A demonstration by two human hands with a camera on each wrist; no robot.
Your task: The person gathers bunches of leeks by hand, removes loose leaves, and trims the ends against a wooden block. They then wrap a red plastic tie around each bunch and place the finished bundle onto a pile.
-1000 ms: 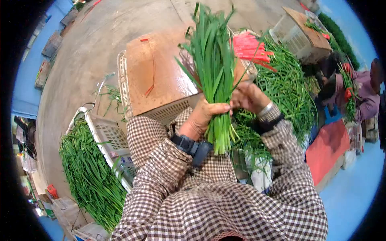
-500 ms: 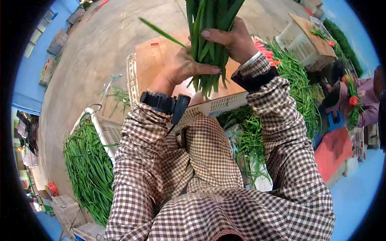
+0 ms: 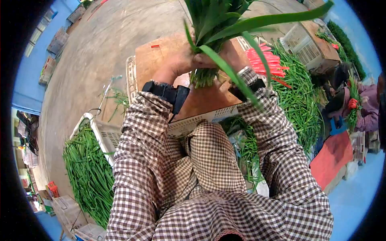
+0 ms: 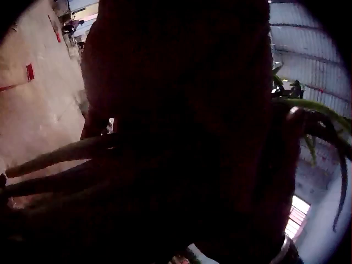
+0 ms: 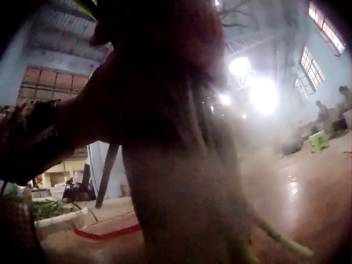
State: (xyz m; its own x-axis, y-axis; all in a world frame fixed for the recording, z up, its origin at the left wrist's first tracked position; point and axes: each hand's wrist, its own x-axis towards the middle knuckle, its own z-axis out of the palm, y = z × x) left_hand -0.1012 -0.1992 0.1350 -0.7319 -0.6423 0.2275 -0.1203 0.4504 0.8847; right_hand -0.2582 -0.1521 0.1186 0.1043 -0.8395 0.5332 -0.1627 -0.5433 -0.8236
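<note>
A bunch of garlic chives [image 3: 213, 24] stands upright over the brown board [image 3: 155, 60], held between both hands in the head view. My left hand [image 3: 180, 62] grips it from the left side, just above the pale cut ends [image 3: 204, 78]. From the other side my right hand [image 3: 235, 58] holds it too, partly hidden behind leaves. The cut ends hang close over the wet board. One long leaf [image 3: 289, 17] sticks out to the right, and others droop across the right wrist. Both wrist views are dark, with stems [image 5: 283, 236] showing below the right hand.
Red strips [image 3: 267, 60] lie at the board's right, beside a big heap of loose chives [image 3: 297, 96]. A white crate [image 3: 98, 128] borders another heap [image 3: 86, 168] at left. Farther right, a person in purple [image 3: 366, 100] holds a tied bunch. A board-topped crate [image 3: 309, 44] stands behind.
The bunch has moved forward from above the lap to over the board. My right hand has come round it, joining the left. Since half a second ago, its cut ends have come lower.
</note>
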